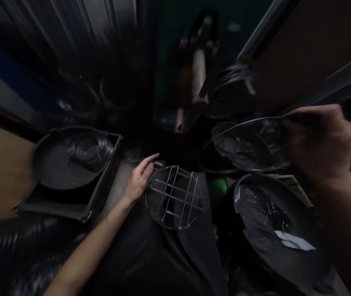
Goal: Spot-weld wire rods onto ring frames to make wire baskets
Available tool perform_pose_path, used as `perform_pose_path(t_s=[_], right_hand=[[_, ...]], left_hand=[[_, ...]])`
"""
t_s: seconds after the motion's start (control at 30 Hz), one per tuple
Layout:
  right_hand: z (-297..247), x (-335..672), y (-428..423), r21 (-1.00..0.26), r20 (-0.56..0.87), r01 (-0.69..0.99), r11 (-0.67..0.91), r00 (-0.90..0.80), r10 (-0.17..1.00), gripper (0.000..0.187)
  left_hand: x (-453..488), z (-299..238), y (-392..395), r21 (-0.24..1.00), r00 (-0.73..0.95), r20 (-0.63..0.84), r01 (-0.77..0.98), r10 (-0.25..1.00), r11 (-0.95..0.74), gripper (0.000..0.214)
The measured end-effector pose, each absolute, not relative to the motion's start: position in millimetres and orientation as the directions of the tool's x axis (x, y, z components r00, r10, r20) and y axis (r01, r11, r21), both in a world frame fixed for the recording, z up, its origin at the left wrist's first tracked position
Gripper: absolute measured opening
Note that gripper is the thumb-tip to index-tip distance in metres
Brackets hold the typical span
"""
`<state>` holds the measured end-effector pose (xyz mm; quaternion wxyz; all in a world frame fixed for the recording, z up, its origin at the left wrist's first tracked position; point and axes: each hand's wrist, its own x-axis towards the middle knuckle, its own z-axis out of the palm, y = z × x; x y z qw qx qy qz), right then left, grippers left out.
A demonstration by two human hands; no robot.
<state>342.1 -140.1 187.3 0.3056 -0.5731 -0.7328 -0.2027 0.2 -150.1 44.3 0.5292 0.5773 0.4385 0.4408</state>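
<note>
Left hand (140,177) slack at left edge of wire rack (175,197), right hand (323,142) around hoop (252,120)

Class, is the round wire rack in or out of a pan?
Out: the wire rack shows over dark cloth, beside the left hand, between a left-side pan and a right-side pan.

Round wire rack (175,197) (gridded inside) lies near a thin curved rim (245,122).

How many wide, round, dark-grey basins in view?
2 plain to see: one wide, round, dark-grey basin at left; a second dark-grey basin at lower right, below the right hand in the picture. More may be hidden in the dark, blurred background.
</note>
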Motion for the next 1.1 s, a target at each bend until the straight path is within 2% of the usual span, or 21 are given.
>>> perform_pose_path(t_s=[0.03, 0.1, 0.2, 0.3, 0.37, 0.53, 0.7, 0.77, 0.87, 1.0, 1.1], right_hand=[[177.4, 326.7, -147.9, -0.149, 0.641, 0.954, 0.261, -0.108, 0.76, 0.02], [145.6, 294.0, -156.7, -0.313, 0.507, 0.891, 0.328, -0.135, 0.851, 0.019], [84.3, 254.4, -160.2, -0.457, 0.325, 0.829, 0.323, -0.183, 0.928, 0.025], [42.5, 238.2, -162.4, -0.405, 0.216, 0.894, 0.192, -0.111, 0.97, 0.028], [33.0, 237.2, -166.8, -0.34, 0.191, 0.932, 0.13, -0.067, 0.979, 0.028], [36.1, 240.2, -176.9, -0.337, 0.175, 0.935, 0.115, -0.058, 0.983, 0.027], [29.4, 235.2, -187.6, -0.353, 0.234, 0.928, 0.119, -0.035, 0.972, 0.031], [24.6, 234.2, -195.9, -0.367, 0.248, 0.926, 0.088, 0.007, 0.969, 0.035], [20.6, 235.8, -214.7, -0.466, 0.228, 0.884, 0.044, 0.071, 0.971, 0.043], [15.8, 234.4, -248.7, -0.585, 0.172, 0.811, -0.016, 0.144, 0.974, 0.056], [-0.8, 222.4, -273.1, -0.667, 0.153, 0.74, -0.081, 0.243, 0.958, 0.056]], left_hand=[[-0.3, 51.4, -150.8, 0.999, 0.268, 0.032, -0.032, 0.963, -0.025, 0.058], [-0.5, 59.2, -154.9, 0.992, 0.33, -0.009, -0.113, 0.944, 0.049, 0.063], [-1.9, 55.7, -163.6, 0.995, 0.294, -0.102, 0.017, 0.95, 0.101, 0.055], [-2.6, 41.1, -165.4, 0.949, 0.172, -0.056, 0.314, 0.983, -0.001, 0.037], [-1.3, 32.6, -163.1, 0.877, 0.166, 0.015, 0.471, 0.986, -0.093, 0.03], [1.4, 24.3, -162.3, 0.71, 0.243, 0.103, 0.661, 0.964, -0.243, 0.029], [1.5, 21.3, -172.0, 0.648, 0.271, 0.103, 0.711, 0.957, -0.271, 0.035], [3.9, 18.7, -175.2, 0.641, 0.253, 0.117, 0.72, 0.96, -0.268, 0.043], [8.1, 13.4, -177.3, 0.65, 0.265, 0.143, 0.701, 0.954, -0.293, 0.058], [10.0, 6.6, -177.4, 0.706, 0.325, 0.098, 0.643, 0.941, -0.296, 0.058], [8.8, -1.5, -178.0, 0.754, 0.358, 0.096, 0.583, 0.929, -0.302, 0.059]])
